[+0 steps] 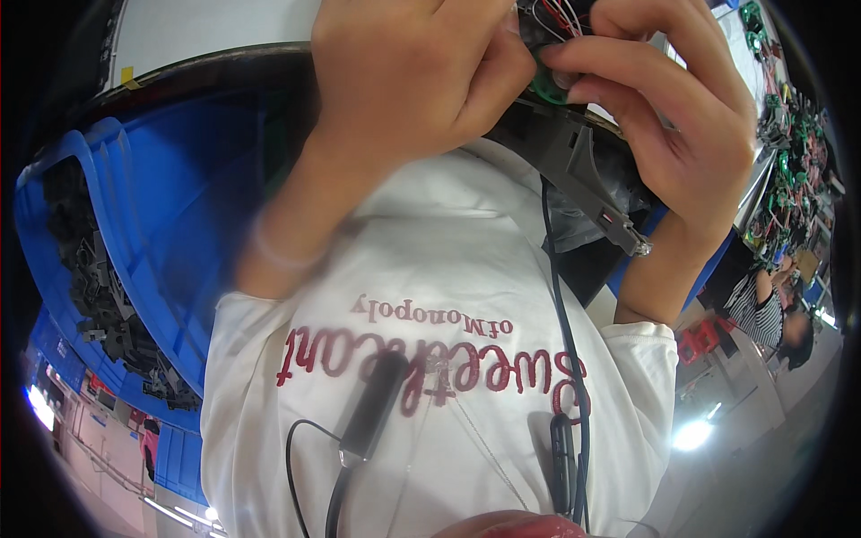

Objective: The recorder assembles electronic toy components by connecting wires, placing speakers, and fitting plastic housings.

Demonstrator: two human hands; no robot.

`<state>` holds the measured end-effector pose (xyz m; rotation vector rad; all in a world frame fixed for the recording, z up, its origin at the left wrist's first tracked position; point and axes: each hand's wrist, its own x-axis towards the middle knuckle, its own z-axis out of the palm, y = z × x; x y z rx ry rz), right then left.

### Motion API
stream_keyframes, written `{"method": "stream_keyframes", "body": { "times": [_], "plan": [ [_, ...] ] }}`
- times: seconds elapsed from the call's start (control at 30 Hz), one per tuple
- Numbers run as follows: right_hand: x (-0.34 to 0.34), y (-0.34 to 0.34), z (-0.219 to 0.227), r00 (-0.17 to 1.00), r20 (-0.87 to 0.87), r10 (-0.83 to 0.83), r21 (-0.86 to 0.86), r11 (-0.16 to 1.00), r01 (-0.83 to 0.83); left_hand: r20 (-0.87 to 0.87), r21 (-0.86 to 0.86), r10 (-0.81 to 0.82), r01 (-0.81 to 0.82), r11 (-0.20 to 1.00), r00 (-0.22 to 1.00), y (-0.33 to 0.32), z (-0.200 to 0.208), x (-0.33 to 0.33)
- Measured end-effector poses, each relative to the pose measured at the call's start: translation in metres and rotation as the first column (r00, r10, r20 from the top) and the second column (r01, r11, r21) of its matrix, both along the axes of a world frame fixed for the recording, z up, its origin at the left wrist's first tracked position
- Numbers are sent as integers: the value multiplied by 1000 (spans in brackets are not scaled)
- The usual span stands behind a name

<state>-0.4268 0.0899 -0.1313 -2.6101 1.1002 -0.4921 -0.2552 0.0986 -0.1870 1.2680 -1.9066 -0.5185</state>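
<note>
My left hand [421, 76] is at the top, its fingers curled in and its thumb bent beside a small green rounded part [549, 88]. Whatever those fingers grip is hidden behind the hand. Opposite it, my right hand [677, 112] has thumb and fingertips closed at the edge of the green part. Thin red and white wires [563, 16] run above it, between the hands. Below the fingertips a dark grey plastic piece [578, 166] slants down to the right, with a small shiny metal bit at its lower end.
A blue bin [170, 224] on the left holds many dark grey plastic pieces [99, 278]. Green parts with wires [789, 188] lie heaped at the far right. A white work surface [206, 36] is at the top left. A dark cable [556, 269] hangs down my white shirt. Another person [762, 309] is at the right.
</note>
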Motion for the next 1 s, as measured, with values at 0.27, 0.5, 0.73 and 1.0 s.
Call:
{"method": "stream_keyframes", "body": {
  "times": [0.27,0.5,0.73,1.0],
  "plan": [
    [-4,1,-13,997,-17,-82,10,997,82,-3,-485,64,-58,873,998,-25,-42,-2],
    [-4,6,-11,970,-41,-241,77,967,243,293,-127,-127,170,977,948,20,16,16],
    [-14,8,-11,960,96,-262,13,965,262,294,-235,-76,149,961,953,22,12,13],
    [-13,9,-19,927,105,-359,95,932,350,249,-334,-59,143,932,967,22,-3,-1]
  ]
}}
